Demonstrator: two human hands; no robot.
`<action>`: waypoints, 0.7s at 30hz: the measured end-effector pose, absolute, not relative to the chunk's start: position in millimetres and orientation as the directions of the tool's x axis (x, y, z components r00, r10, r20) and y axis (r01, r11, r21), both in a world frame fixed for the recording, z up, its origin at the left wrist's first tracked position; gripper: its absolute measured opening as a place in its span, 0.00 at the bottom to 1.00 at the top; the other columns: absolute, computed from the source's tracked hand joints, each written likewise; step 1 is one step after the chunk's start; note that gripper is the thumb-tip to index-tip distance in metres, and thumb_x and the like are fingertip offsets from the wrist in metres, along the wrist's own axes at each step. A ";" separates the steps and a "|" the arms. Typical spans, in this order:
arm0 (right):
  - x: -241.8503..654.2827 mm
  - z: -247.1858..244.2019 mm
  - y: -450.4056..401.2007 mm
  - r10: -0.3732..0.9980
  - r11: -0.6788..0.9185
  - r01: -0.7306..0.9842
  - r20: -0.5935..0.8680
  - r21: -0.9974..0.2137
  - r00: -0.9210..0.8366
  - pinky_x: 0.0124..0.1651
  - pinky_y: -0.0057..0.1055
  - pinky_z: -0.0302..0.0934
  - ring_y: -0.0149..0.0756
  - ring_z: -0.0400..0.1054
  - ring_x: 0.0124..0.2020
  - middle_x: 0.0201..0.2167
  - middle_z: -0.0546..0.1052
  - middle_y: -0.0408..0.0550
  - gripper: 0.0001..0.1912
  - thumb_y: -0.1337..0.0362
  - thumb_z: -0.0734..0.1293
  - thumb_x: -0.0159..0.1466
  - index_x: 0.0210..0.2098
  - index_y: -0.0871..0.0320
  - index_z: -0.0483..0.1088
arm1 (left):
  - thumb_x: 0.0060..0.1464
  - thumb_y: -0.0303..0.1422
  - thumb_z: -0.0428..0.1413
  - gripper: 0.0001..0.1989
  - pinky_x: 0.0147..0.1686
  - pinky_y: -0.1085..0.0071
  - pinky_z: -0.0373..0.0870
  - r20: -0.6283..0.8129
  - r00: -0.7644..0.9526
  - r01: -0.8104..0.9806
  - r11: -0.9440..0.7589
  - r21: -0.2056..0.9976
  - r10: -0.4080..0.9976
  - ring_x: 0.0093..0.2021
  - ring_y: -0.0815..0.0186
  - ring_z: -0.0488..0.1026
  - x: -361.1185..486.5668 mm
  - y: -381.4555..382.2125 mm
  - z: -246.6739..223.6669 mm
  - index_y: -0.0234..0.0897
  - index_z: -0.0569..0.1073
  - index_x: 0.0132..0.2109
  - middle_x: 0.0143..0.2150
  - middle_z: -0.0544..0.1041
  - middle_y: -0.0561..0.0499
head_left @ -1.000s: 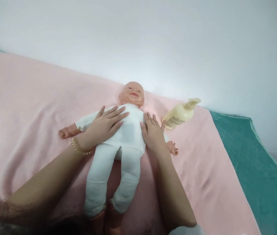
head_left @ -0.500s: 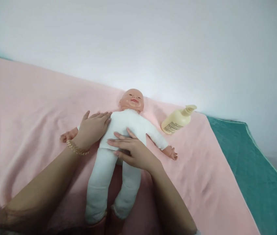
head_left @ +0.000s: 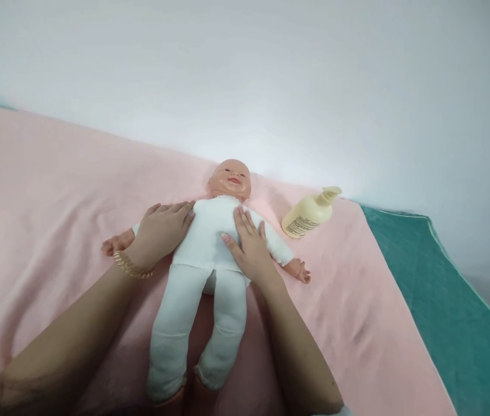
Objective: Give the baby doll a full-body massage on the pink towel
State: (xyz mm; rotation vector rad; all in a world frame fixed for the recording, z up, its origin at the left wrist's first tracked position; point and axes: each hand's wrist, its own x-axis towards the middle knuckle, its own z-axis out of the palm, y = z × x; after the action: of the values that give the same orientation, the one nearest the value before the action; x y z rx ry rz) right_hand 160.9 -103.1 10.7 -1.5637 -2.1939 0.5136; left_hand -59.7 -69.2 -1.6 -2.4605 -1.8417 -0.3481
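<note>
A baby doll (head_left: 210, 231) with a white cloth body lies on its back, its bald head toward the wall and its legs toward me. My left hand (head_left: 160, 231) rests flat over the doll's shoulder and upper arm at the left, fingers extended, a beaded bracelet on the wrist. On the other side of the chest lies my right hand (head_left: 251, 245), its fingers spread and pointing toward the doll's shoulder, the thumb reaching inward. Neither hand grips anything.
A pale yellow pump bottle (head_left: 308, 215) stands right of the doll. Beneath is a pink blanket (head_left: 349, 312), with a green sheet (head_left: 448, 294) showing at the right. A white wall (head_left: 245, 75) rises behind.
My right hand has moved from the doll's lower belly up and right onto its chest, and its fingers now point upward. My left hand stays at the shoulder.
</note>
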 end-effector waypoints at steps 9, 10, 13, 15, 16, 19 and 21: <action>156.4 7.3 -104.5 0.973 0.229 0.847 0.136 -0.479 -0.186 0.69 0.55 0.29 0.47 0.39 0.71 0.68 0.51 0.59 0.38 0.47 0.54 0.69 0.68 0.67 0.47 | 0.65 0.33 0.38 0.24 0.60 0.52 0.57 0.341 0.301 0.907 -0.378 0.186 0.891 0.58 0.51 0.67 -56.8 -65.9 -11.3 0.28 0.64 0.62 0.58 0.71 0.38; 156.3 6.5 -104.3 0.971 0.236 0.839 0.147 -0.490 -0.187 0.69 0.54 0.30 0.47 0.39 0.71 0.68 0.52 0.59 0.37 0.47 0.54 0.69 0.68 0.68 0.48 | 0.64 0.32 0.38 0.24 0.61 0.53 0.57 0.383 0.302 0.886 -0.405 0.226 0.873 0.60 0.52 0.65 -54.5 -65.5 -12.0 0.27 0.64 0.62 0.59 0.70 0.37; 156.5 2.5 -103.4 0.964 0.258 0.803 0.198 -0.538 -0.178 0.70 0.51 0.32 0.46 0.41 0.70 0.68 0.52 0.60 0.36 0.49 0.55 0.69 0.67 0.68 0.51 | 0.62 0.30 0.39 0.23 0.62 0.56 0.58 0.501 0.259 0.799 -0.475 0.368 0.826 0.64 0.55 0.61 -47.2 -65.6 -13.1 0.29 0.66 0.60 0.61 0.68 0.39; 157.0 -1.1 -102.3 0.956 0.277 0.765 0.244 -0.581 -0.161 0.70 0.50 0.34 0.45 0.43 0.70 0.67 0.54 0.60 0.34 0.51 0.56 0.69 0.65 0.68 0.54 | 0.61 0.31 0.41 0.22 0.62 0.57 0.60 0.553 0.210 0.741 -0.500 0.448 0.806 0.63 0.56 0.62 -43.5 -67.1 -12.8 0.31 0.68 0.58 0.61 0.68 0.40; 157.4 -3.0 -101.8 0.951 0.289 0.740 0.271 -0.607 -0.149 0.70 0.49 0.35 0.44 0.44 0.70 0.67 0.55 0.60 0.32 0.52 0.57 0.69 0.65 0.67 0.56 | 0.61 0.32 0.43 0.21 0.61 0.57 0.61 0.569 0.184 0.715 -0.506 0.482 0.801 0.62 0.56 0.63 -42.3 -68.5 -12.3 0.32 0.69 0.57 0.60 0.69 0.41; 159.8 -8.6 -101.7 0.927 0.336 0.617 0.366 -0.711 -0.083 0.69 0.46 0.42 0.42 0.52 0.67 0.64 0.62 0.58 0.27 0.55 0.57 0.68 0.61 0.63 0.62 | 0.60 0.34 0.45 0.19 0.61 0.58 0.62 0.575 0.101 0.631 -0.499 0.593 0.812 0.57 0.58 0.68 -40.3 -76.2 -9.9 0.33 0.71 0.53 0.58 0.70 0.41; 162.3 -11.6 -105.5 0.908 0.372 0.505 0.419 -0.778 -0.024 0.67 0.44 0.49 0.41 0.58 0.64 0.61 0.66 0.57 0.25 0.54 0.58 0.68 0.59 0.61 0.65 | 0.60 0.34 0.45 0.18 0.60 0.58 0.62 0.548 0.051 0.571 -0.474 0.670 0.835 0.56 0.58 0.69 -40.1 -85.6 -8.9 0.34 0.72 0.51 0.56 0.71 0.42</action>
State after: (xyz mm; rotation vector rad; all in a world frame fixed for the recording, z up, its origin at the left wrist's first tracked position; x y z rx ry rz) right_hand 162.3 -105.5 -11.6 -1.2685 -1.6734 0.5257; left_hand -40.1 -85.6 -8.9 -2.4549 -1.7046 -1.6565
